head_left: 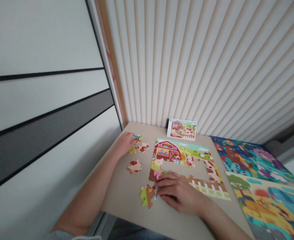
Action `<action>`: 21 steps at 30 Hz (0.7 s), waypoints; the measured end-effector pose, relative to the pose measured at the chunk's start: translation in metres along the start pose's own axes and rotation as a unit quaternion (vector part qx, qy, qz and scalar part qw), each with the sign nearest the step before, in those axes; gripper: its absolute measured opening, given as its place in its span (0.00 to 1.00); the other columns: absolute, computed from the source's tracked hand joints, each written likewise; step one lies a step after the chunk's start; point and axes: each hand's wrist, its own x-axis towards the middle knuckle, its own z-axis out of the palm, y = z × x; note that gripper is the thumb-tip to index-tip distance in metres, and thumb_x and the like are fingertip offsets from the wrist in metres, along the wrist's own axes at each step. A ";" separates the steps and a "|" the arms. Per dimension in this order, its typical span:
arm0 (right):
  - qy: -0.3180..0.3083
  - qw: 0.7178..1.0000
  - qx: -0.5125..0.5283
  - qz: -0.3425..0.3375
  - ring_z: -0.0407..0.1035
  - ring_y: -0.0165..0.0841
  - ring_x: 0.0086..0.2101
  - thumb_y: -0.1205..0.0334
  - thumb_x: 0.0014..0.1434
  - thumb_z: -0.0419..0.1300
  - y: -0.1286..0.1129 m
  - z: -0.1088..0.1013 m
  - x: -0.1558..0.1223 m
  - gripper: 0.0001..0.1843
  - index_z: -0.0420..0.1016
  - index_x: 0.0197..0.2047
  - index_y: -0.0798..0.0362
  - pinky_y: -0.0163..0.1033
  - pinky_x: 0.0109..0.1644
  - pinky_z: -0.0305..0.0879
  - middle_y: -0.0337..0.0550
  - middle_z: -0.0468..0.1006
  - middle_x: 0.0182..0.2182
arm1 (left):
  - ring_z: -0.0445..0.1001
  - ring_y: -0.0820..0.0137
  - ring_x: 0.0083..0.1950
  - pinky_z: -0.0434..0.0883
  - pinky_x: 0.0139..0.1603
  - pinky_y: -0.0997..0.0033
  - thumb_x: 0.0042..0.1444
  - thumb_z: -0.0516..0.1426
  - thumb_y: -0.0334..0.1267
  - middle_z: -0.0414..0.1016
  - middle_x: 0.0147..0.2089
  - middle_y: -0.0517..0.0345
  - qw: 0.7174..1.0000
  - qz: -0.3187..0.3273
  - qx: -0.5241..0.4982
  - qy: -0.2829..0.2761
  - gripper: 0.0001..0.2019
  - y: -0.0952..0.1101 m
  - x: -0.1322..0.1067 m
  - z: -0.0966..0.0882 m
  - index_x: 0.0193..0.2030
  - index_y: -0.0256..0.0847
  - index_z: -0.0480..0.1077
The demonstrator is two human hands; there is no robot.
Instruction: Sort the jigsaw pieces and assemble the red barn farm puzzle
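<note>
A farm jigsaw puzzle [167, 146] lies partly assembled on the table, with a gap in its middle. At the far left, my left hand [124, 144] has its fingertips closed on a small puzzle piece [138, 137] with blue on it. Just below are a cow-patterned piece [143, 147] and a green piece [132, 150]. Another brown-and-cream piece [134, 166] lies nearer me. My right hand [180, 191] rests palm down over the puzzle's lower left, fingers apart. Beside its fingertips is a green-and-brown piece [147, 196], partly covered.
A picture card [182, 129] of the same farm scene leans upright at the back. Two finished puzzles, a dark blue one [254, 156] and a yellow animal one [269, 203], lie on the right. A white panelled surface [49, 110] borders the left; a pleated curtain [187, 60] hangs behind.
</note>
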 end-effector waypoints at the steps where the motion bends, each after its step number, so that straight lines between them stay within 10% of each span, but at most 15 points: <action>1: 0.001 1.000 -0.001 0.000 0.67 0.36 0.58 0.63 0.67 0.58 0.000 0.000 0.000 0.10 0.80 0.47 0.47 0.48 0.67 0.56 0.42 0.80 0.54 | 0.74 0.59 0.53 0.69 0.56 0.61 0.62 0.57 0.43 0.77 0.51 0.46 1.000 -0.022 0.016 -0.012 0.14 0.001 -0.002 -0.004 0.52 0.40 0.72; 9: 0.003 1.000 0.007 -0.007 0.69 0.36 0.57 0.63 0.67 0.58 0.001 -0.001 0.000 0.11 0.80 0.49 0.47 0.48 0.67 0.56 0.43 0.81 0.53 | 0.77 0.59 0.41 0.67 0.39 0.66 0.57 0.58 0.59 0.79 0.38 0.51 0.991 -0.055 0.068 -0.098 0.19 0.013 -0.015 -0.019 0.38 0.44 0.73; 21: -0.009 1.000 0.013 -0.001 0.67 0.37 0.58 0.63 0.67 0.57 0.000 -0.003 0.002 0.11 0.80 0.48 0.47 0.49 0.67 0.56 0.41 0.80 0.54 | 0.75 0.56 0.50 0.69 0.49 0.63 0.56 0.60 0.55 0.77 0.48 0.48 0.993 -0.010 0.047 -0.109 0.21 0.014 -0.015 -0.016 0.50 0.44 0.75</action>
